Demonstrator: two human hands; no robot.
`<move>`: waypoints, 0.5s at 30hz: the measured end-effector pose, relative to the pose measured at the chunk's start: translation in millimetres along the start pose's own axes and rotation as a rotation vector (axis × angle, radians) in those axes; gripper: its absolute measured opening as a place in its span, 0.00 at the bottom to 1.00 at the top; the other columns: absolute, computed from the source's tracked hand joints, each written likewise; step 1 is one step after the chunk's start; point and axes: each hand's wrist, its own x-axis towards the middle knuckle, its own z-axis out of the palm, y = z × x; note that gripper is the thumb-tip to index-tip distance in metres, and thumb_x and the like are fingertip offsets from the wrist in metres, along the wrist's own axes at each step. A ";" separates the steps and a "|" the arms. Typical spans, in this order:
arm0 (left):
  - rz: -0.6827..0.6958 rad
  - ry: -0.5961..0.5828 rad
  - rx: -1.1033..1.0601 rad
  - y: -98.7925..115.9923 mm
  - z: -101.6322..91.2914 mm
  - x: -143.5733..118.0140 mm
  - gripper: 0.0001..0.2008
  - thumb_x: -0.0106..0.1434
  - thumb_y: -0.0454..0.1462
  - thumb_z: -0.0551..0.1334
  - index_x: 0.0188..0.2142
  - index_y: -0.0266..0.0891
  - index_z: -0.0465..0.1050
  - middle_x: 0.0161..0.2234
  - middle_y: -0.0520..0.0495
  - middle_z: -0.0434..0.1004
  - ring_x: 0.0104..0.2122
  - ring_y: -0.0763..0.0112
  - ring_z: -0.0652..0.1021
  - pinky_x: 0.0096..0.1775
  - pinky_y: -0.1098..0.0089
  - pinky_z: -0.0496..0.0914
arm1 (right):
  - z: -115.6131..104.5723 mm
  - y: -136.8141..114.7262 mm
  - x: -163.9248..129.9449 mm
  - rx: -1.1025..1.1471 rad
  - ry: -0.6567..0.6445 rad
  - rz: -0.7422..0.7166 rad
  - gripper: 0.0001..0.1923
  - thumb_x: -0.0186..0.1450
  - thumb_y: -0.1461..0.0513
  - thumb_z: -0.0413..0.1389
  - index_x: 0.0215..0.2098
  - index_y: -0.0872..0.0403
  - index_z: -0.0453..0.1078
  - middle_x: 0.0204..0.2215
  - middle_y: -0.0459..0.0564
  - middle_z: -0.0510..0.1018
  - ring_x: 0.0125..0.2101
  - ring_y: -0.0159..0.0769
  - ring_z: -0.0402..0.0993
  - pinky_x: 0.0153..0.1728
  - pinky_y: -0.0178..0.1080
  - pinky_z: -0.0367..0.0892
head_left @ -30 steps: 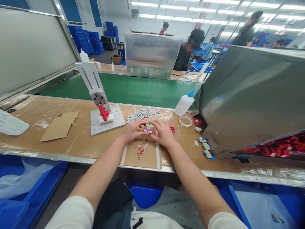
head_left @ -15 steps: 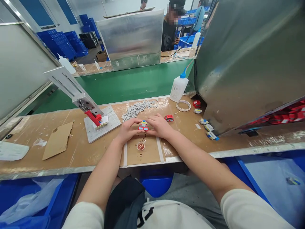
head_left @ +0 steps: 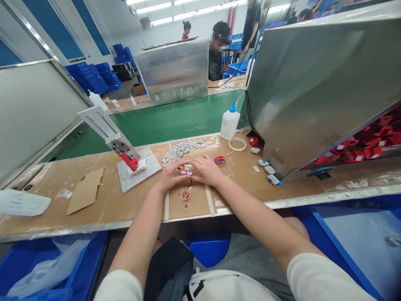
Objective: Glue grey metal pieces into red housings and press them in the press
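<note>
A small red toy car (head_left: 186, 172) with pale blue windows and a yellow patch on top is between my two hands, over the brown work surface. My left hand (head_left: 169, 174) curls its fingers and thumb around the left side. The right side is gripped by my right hand (head_left: 206, 170), and both sets of fingertips partly cover the car. Just in front of me, below the hands, stands a little round cup (head_left: 185, 195) with reddish contents and a thin stick in it. Another red toy car (head_left: 219, 159) sits to the right of my right hand.
Small grey pieces (head_left: 181, 150) are heaped behind my hands. A lever press (head_left: 128, 161) stands left on a grey plate. Toward the right are a squeeze bottle (head_left: 230, 124), a tape roll (head_left: 237, 144) and several yellow-grey parts (head_left: 268, 169) beside a metal panel (head_left: 307, 83).
The camera view has tilted up and turned slightly, so more of the room and of the red parts at right shows. Both hands still hold the toy car in nearly the same place.
</note>
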 end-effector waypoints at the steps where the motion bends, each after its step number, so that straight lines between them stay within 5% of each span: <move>1: 0.004 -0.021 0.011 2.3 -0.9 0.2 0.27 0.60 0.48 0.75 0.57 0.43 0.78 0.51 0.39 0.81 0.51 0.55 0.79 0.54 0.58 0.72 | -0.8 -1.0 -0.1 -0.002 0.002 -0.005 0.19 0.69 0.52 0.63 0.51 0.57 0.74 0.42 0.59 0.82 0.42 0.49 0.75 0.45 0.46 0.59; 7: -0.133 0.015 -0.117 10.6 0.5 -3.3 0.28 0.59 0.49 0.76 0.55 0.40 0.78 0.50 0.40 0.82 0.48 0.58 0.80 0.53 0.62 0.72 | -2.1 -3.5 -1.3 0.148 0.077 0.007 0.21 0.70 0.49 0.62 0.51 0.56 0.74 0.41 0.57 0.82 0.42 0.46 0.76 0.47 0.46 0.61; 11: -0.262 0.163 -0.492 9.1 6.5 -1.9 0.33 0.63 0.59 0.69 0.54 0.37 0.75 0.47 0.39 0.82 0.40 0.64 0.82 0.43 0.66 0.74 | 1.0 -0.4 -2.1 0.430 0.198 0.130 0.22 0.71 0.45 0.60 0.49 0.53 0.74 0.34 0.49 0.78 0.35 0.40 0.73 0.44 0.43 0.65; 15: -0.473 0.152 -0.843 13.2 10.5 7.7 0.34 0.65 0.63 0.64 0.54 0.37 0.72 0.40 0.41 0.84 0.30 0.69 0.81 0.32 0.71 0.71 | 6.0 2.3 0.9 0.641 0.318 0.190 0.21 0.73 0.47 0.57 0.56 0.52 0.72 0.36 0.49 0.76 0.35 0.38 0.71 0.40 0.41 0.69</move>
